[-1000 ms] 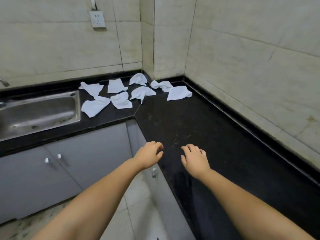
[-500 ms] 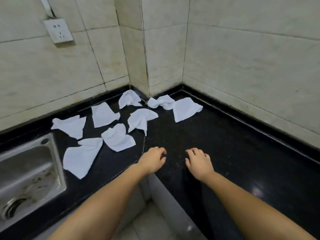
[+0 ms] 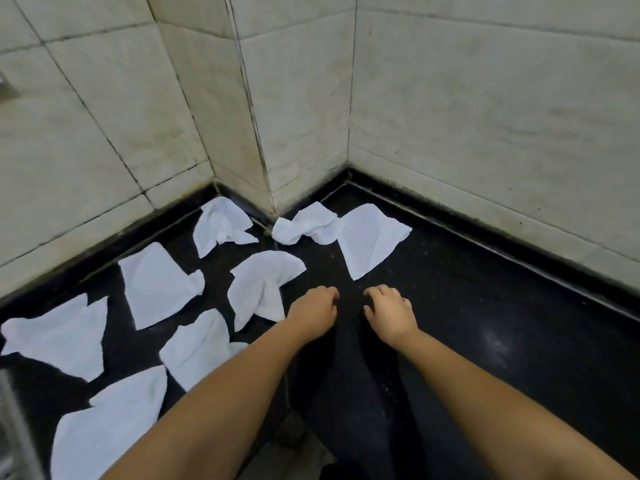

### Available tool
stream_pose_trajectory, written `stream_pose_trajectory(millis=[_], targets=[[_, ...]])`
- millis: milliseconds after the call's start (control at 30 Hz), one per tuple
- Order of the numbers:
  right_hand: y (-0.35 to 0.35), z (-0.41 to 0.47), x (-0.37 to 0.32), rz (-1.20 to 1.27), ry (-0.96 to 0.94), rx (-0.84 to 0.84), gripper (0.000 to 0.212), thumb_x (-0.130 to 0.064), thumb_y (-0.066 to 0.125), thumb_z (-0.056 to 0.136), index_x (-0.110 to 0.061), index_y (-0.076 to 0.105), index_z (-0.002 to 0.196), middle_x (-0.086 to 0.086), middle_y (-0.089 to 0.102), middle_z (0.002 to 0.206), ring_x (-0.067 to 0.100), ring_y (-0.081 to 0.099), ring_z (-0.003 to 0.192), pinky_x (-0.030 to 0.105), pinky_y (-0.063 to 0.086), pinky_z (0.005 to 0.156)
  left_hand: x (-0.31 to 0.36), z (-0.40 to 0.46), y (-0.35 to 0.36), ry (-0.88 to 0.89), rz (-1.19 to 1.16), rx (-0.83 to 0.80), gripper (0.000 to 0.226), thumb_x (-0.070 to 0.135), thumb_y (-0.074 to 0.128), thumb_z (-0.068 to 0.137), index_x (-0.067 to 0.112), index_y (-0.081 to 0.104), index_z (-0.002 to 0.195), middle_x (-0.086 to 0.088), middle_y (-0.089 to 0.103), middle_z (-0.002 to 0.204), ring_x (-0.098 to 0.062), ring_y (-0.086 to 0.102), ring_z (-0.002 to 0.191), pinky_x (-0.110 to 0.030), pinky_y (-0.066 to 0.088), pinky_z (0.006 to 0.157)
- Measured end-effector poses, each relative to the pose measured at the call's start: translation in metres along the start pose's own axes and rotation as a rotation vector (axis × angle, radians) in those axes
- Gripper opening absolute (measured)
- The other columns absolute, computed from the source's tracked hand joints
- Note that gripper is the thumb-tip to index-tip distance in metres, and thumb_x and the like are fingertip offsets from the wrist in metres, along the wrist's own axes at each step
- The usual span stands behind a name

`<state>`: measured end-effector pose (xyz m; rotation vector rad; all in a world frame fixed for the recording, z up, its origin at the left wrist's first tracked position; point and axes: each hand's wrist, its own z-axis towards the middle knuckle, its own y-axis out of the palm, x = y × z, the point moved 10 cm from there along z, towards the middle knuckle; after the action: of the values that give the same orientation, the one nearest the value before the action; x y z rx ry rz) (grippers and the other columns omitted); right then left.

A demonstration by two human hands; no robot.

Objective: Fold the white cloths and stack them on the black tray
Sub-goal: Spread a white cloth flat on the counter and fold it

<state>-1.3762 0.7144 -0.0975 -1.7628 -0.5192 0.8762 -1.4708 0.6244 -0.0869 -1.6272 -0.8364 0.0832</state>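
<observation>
Near the tiled wall corner (image 3: 273,188), 8 white cloths (image 3: 258,289) lie crumpled on the black table (image 3: 485,323). Left hand (image 3: 313,311) and right hand (image 3: 391,311) hover loosely curled, holding nothing. Cloths look soft, light, probably limp; pinch by corners. No tray visible.

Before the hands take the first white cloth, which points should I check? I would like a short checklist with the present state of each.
1. Left hand holds nothing: ok, fingers loosely curled.
2. Right hand holds nothing: ok.
3. A cloth lies near the hands: ok, the middle cloth beside the left hand, the flat cloth just beyond the right.
4. Bare countertop for folding: ok.
5. Black tray in view: not ok, none visible.
6. Any cloth already folded: not ok, all lie loose or crumpled.
</observation>
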Motion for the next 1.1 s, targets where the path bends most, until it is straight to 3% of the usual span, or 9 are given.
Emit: stream_pose_trajectory(millis=[300,433,533,633,767,900,1000,1100], targets=[[0.023,0.092,-0.001,-0.068,-0.012,0.006,0.038,-0.034,0.048,0.095,-0.015,0.048,0.127,0.006,0.047,0.13,0.025,0.042,0.121,0.036,0.035,0.095,-0.002,0.112,0.01,0.091,0.089,-0.025,0.041,0.01,0.042,0.092,0.015,0.043,0.133,-0.007,0.047,0.128,-0.024,0.045,0.118,-0.04,0.044,0.093],[0.022,0.108,0.006,-0.039,0.044,0.038,0.029,-0.028,0.039,0.098,-0.013,0.053,0.118,0.006,0.052,0.122,0.025,0.043,0.118,0.035,0.033,0.094,0.0,0.127,0.023,0.188,0.174,-0.016,0.041,0.014,0.043,0.093,0.021,0.047,0.133,-0.005,0.045,0.126,-0.023,0.044,0.113,-0.035,0.042,0.088],[0.013,0.106,0.012,0.095,0.068,0.037,0.023,-0.028,0.042,0.096,-0.014,0.056,0.108,0.003,0.058,0.111,0.022,0.048,0.11,0.033,0.034,0.092,0.002,0.129,0.021,0.182,0.147,0.029,0.031,0.025,0.046,0.095,0.02,0.055,0.124,-0.005,0.047,0.12,-0.021,0.044,0.109,-0.032,0.041,0.083],[-0.011,0.091,0.019,0.333,0.097,0.078,0.009,-0.025,0.049,0.091,-0.017,0.053,0.089,-0.001,0.059,0.089,0.019,0.053,0.089,0.031,0.04,0.082,0.01,0.122,0.014,0.213,0.132,0.087,0.028,0.033,0.048,0.095,0.014,0.065,0.108,-0.004,0.049,0.118,-0.022,0.045,0.106,-0.032,0.04,0.082],[-0.052,0.056,0.038,0.606,0.152,0.19,0.004,-0.016,0.05,0.091,-0.014,0.053,0.089,-0.006,0.054,0.077,0.009,0.049,0.068,0.022,0.04,0.065,0.023,0.1,-0.005,0.277,0.018,0.171,0.025,0.031,0.057,0.091,0.01,0.07,0.095,-0.003,0.059,0.113,-0.022,0.05,0.104,-0.033,0.04,0.087],[-0.103,0.016,0.061,0.763,0.175,0.37,0.011,-0.015,0.052,0.094,-0.022,0.061,0.097,-0.014,0.058,0.087,0.0,0.053,0.078,0.001,0.039,0.062,0.025,0.071,-0.026,0.287,-0.104,0.197,0.026,0.026,0.057,0.091,0.006,0.065,0.076,-0.007,0.066,0.086,-0.023,0.057,0.087,-0.034,0.043,0.075],[-0.128,-0.011,0.061,0.778,0.118,0.389,0.015,-0.012,0.054,0.094,-0.014,0.067,0.102,-0.006,0.065,0.096,0.006,0.057,0.087,-0.001,0.041,0.067,0.017,0.052,-0.037,0.217,-0.264,0.153,0.026,0.024,0.053,0.093,0.006,0.059,0.074,-0.005,0.06,0.073,-0.021,0.055,0.073,-0.031,0.039,0.066],[-0.144,-0.041,0.058,0.786,0.085,0.395,0.017,-0.012,0.057,0.093,-0.016,0.066,0.106,-0.006,0.065,0.097,0.006,0.058,0.088,0.001,0.043,0.071,0.012,0.035,-0.053,0.196,-0.408,0.157,0.013,0.019,0.055,0.092,0.015,0.061,0.08,0.002,0.059,0.076,-0.015,0.052,0.073,-0.02,0.036,0.061]])
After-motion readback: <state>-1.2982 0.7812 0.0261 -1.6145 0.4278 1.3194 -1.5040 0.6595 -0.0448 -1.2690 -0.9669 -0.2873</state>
